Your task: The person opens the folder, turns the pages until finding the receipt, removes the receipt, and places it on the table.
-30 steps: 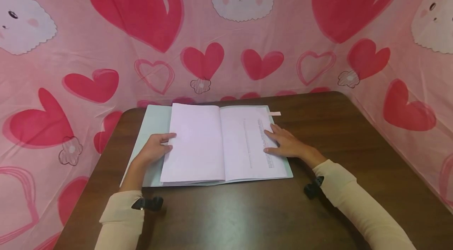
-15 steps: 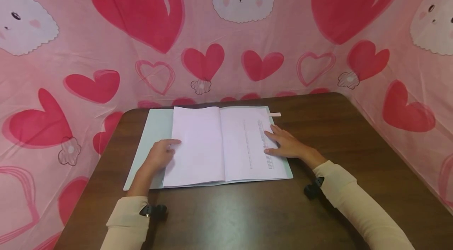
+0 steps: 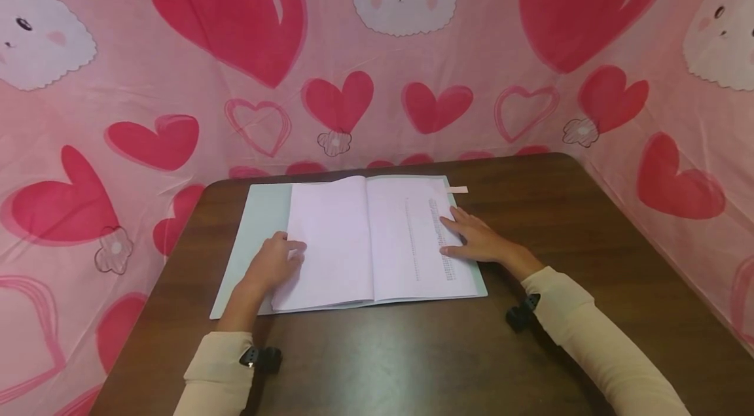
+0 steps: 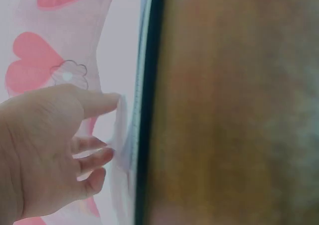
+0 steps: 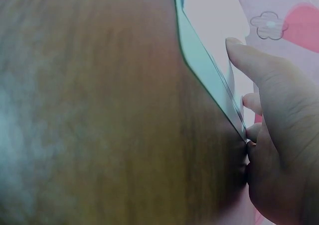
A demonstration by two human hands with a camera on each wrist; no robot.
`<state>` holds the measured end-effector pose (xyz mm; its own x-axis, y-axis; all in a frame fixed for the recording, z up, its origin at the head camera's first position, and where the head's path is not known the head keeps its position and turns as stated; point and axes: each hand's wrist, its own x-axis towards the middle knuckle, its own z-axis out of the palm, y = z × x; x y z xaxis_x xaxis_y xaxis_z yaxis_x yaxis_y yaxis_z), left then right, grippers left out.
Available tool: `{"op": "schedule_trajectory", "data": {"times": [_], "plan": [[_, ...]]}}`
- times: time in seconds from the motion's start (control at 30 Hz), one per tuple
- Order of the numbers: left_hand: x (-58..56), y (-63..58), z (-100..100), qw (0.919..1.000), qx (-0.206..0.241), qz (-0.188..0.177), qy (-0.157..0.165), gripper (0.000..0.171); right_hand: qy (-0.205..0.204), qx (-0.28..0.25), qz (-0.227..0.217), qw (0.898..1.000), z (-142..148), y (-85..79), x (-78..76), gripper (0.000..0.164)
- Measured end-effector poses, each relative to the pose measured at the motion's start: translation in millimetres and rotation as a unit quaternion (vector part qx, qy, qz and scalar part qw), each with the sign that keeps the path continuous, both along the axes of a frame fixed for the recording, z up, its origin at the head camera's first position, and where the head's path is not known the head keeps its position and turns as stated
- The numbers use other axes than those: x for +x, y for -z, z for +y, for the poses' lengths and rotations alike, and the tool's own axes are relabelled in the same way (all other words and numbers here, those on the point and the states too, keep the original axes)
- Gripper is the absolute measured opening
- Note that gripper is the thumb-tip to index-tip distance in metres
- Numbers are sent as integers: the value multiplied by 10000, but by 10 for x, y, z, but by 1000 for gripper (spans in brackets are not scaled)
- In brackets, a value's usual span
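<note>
An open booklet lies on the table with a pale green cover. Its left page is blank, and its right page bears narrow columns of small print. My left hand rests at the outer edge of the left page, thumb and fingertips touching the paper; in the left wrist view its fingers are slightly bent and separate from the thumb. My right hand lies with spread fingers on the right page's outer edge. The right wrist view shows its thumb on the paper and other fingers by the cover's edge.
The booklet rests on a dark brown wooden table. From the right page's upper edge sticks out a small pink tab. A pink cloth with red hearts hangs behind and at both sides.
My left hand has moved right and nearer to me from pinching the left page's edge to resting on it. The left page and cover have shifted slightly right. My right hand has stayed in place.
</note>
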<state>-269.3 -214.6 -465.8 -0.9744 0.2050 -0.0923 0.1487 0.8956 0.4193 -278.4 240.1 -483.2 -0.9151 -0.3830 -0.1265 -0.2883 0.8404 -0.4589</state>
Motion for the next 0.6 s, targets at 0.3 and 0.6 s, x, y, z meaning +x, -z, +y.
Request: {"op": "schedule_trajectory", "data": {"times": [0.3,0.6], "plan": [[85,27,44,9975,-561,414,87,67,-5,-35,-20,10000,15,-10,14,90],[79,16,191,9800,-1424,1259,586,71,-36,-83,-19,10000,8,-17,6,91]]}}
